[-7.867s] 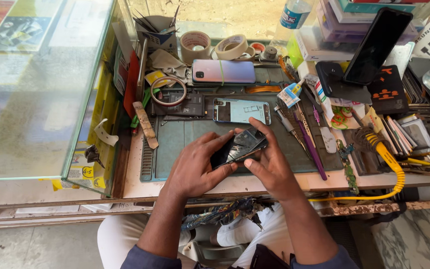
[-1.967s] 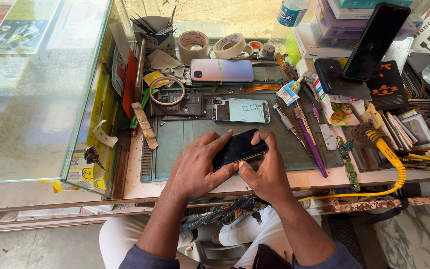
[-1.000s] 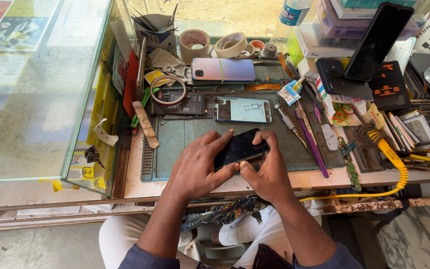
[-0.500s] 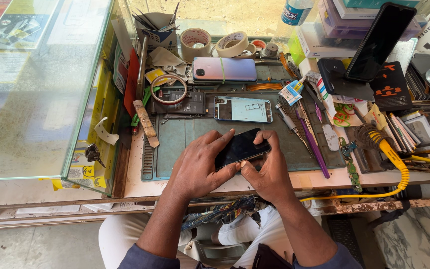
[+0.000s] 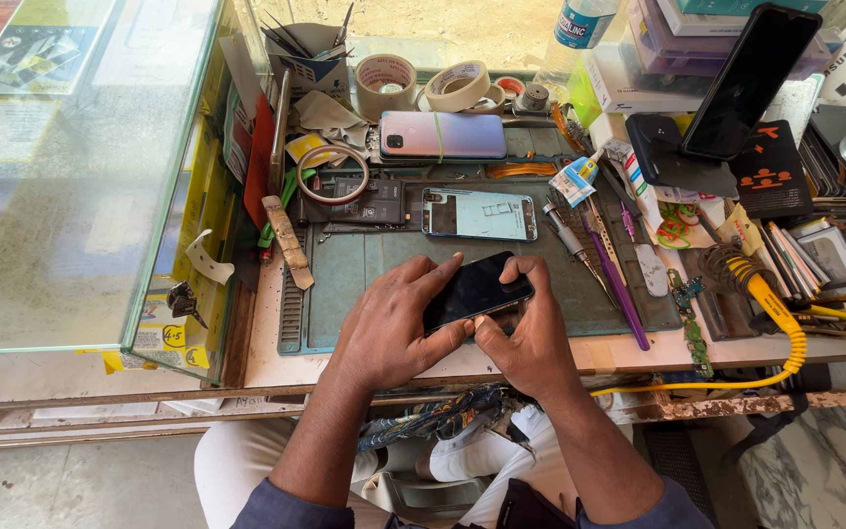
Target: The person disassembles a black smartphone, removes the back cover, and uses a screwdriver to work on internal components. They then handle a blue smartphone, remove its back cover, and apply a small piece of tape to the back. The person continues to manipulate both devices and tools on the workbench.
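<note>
Left hand, right hand: grip closed around glossy black flat phone over ribbed green mat.

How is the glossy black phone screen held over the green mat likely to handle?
The thin glossy black phone screen probably feels light and stiff yet fragile. Its smooth face looks slippery, so the left hand and right hand gripping its edges seems prudent.

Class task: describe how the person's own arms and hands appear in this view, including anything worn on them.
Both forearms are bare; dark blue-grey sleeves sit pushed up near the elbows. The left hand and right hand wear no gloves; no rings or watch show.
</note>
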